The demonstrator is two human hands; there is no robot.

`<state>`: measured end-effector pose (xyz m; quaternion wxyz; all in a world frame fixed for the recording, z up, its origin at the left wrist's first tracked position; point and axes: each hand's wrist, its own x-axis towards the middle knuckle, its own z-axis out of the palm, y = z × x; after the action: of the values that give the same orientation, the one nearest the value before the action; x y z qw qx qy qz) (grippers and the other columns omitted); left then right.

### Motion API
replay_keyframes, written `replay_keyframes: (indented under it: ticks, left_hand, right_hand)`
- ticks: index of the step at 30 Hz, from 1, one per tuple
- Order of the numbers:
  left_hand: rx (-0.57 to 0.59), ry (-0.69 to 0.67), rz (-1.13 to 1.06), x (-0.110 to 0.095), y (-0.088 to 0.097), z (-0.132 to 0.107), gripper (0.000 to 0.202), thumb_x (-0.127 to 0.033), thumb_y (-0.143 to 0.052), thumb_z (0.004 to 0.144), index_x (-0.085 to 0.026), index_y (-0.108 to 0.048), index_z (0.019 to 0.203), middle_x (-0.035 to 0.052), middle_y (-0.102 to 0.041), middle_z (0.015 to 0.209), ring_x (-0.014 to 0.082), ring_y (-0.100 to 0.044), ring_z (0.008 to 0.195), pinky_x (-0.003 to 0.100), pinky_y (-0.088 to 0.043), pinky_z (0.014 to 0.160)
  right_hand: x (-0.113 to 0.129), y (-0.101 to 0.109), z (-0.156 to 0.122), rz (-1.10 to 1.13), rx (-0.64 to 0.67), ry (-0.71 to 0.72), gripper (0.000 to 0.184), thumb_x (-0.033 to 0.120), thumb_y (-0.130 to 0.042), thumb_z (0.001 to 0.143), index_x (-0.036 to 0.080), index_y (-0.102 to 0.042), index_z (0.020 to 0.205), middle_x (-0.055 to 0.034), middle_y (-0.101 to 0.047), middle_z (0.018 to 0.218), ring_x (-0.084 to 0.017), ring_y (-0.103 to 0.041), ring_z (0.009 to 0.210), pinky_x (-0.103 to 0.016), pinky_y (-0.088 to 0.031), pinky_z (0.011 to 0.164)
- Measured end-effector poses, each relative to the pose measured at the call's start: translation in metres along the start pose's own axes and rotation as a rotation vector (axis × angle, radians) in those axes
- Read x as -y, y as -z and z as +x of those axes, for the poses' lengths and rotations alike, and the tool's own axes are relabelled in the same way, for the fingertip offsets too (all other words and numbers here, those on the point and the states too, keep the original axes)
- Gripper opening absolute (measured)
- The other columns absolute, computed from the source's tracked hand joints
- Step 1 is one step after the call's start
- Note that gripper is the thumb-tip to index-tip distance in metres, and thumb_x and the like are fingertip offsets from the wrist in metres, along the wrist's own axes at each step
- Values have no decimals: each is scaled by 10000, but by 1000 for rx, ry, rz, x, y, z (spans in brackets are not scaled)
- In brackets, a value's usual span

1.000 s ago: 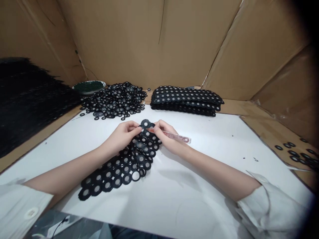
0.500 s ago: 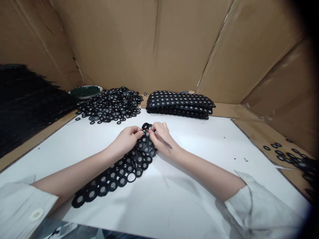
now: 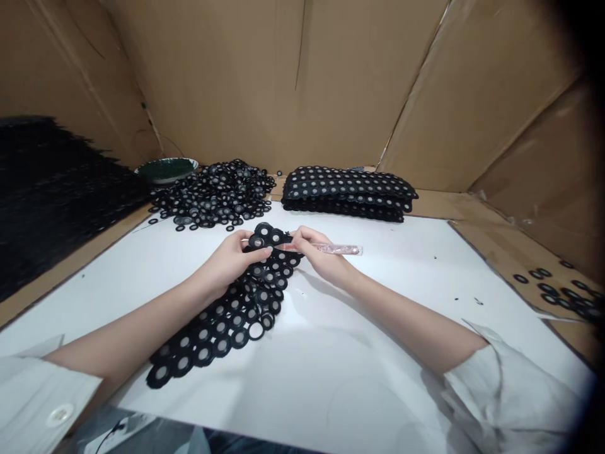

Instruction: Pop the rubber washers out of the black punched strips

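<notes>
A black strip of joined rings [image 3: 222, 345], most with pale grey centres, lies slantwise across the white table. My left hand [image 3: 229, 261] pinches its far end, which is raised and folded, between thumb and fingers. My right hand [image 3: 326, 261] is closed on a slim pointed tool [image 3: 343, 250] with a clear, pink-patterned handle. Its tip points left and meets the rings beside my left thumb. Whether it is a knife or tweezers I cannot tell. One ring [image 3: 256, 331] near the strip's right edge shows white through its centre.
Behind my left hand is a heap of loose black rings [image 3: 217, 195], with a dark green dish [image 3: 165, 169] beside it. Folded ring sheets [image 3: 350, 189] are stacked at the back. More loose rings [image 3: 562, 293] lie at right. A dark pile [image 3: 61, 195] stands at left; cardboard walls [image 3: 265, 82] surround the table.
The strip's far end has been lifted and turned, so more of its rings show. My right hand has rotated, and the tool now lies nearly level with its handle pointing right.
</notes>
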<state>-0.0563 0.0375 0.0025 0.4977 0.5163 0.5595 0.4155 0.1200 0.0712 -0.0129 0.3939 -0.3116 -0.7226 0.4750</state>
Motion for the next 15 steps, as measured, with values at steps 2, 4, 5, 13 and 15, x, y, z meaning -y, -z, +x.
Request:
replay_keyframes:
  ticks: [2, 4, 5, 13, 15]
  left_hand:
    - [33, 3, -5, 1, 1, 1, 386, -373, -682, 584, -163, -595, 895, 55, -662, 862, 211, -608, 783, 348, -440, 747]
    - [37, 5, 4, 2, 2, 2, 328, -367, -680, 585, -164, -634, 837, 55, -674, 861, 210, -611, 783, 346, -437, 760]
    - [29, 14, 6, 3, 2, 2, 308, -364, -681, 585, -169, -645, 820, 50, -678, 854, 207, -612, 775, 341, -437, 756]
    - [48, 195, -67, -3, -3, -8, 242, -320, -648, 638, -172, -650, 829, 19, -689, 767, 220, -611, 789, 332, -430, 755]
    - [87, 206, -77, -5, -5, -10, 225, -312, -628, 666, -186, -645, 851, 1, -689, 768, 217, -606, 822, 322, -426, 771]
  right_hand:
    - [1, 1, 0, 6, 9, 15, 241, 333, -380, 830, 187, -358, 639, 19, -460, 726, -116, -464, 739, -241, -355, 690]
    - [1, 1, 0, 22, 27, 18, 231, 324, -366, 835, 188, -350, 648, 10, -482, 769, -118, -470, 760, -243, -358, 699]
    - [1, 0, -1, 23, 36, 17, 224, 320, -357, 837, 189, -347, 656, 7, -484, 783, -119, -474, 764, -242, -359, 695]
    - [0, -15, -11, -389, -7, 246, 136, 214, -334, 844, 206, -323, 709, -1, -399, 737, -120, -405, 653, -247, -318, 601]
    - [1, -15, -11, -427, -28, 255, 136, 205, -324, 849, 207, -316, 713, -8, -396, 754, -124, -409, 676, -251, -323, 615]
